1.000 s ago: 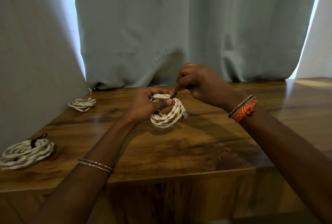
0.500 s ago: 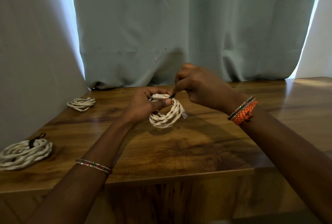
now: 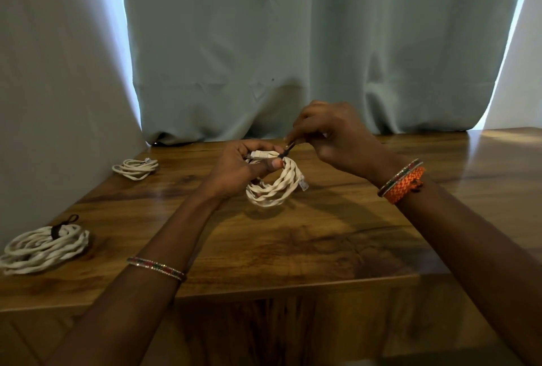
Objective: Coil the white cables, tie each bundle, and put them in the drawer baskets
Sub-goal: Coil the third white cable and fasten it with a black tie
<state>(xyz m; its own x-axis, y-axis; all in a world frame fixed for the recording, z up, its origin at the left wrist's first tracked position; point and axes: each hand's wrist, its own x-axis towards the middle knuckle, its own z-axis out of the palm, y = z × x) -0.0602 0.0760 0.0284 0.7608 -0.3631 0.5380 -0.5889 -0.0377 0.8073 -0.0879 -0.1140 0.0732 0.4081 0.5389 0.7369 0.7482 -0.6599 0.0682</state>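
A small coil of white cable [image 3: 277,188] hangs above the middle of the wooden table [image 3: 308,236]. My left hand [image 3: 237,169] grips its top, thumb pressed over the strands beside a white plug. A thin black tie [image 3: 286,152] wraps the coil just right of that thumb. My right hand [image 3: 331,138] pinches the tie's free end, held a little above and to the right of the coil. A clear connector dangles at the coil's right side. No drawer or baskets are visible.
A larger coiled white bundle [image 3: 44,245] with a black tie lies at the table's left front edge. A smaller loose white cable coil [image 3: 135,168] sits at the back left near the grey curtain [image 3: 264,43]. The table's front edge runs below my forearms.
My right hand has shifted slightly up and right with the tie end. The coil and my left hand stay in nearly the same place.
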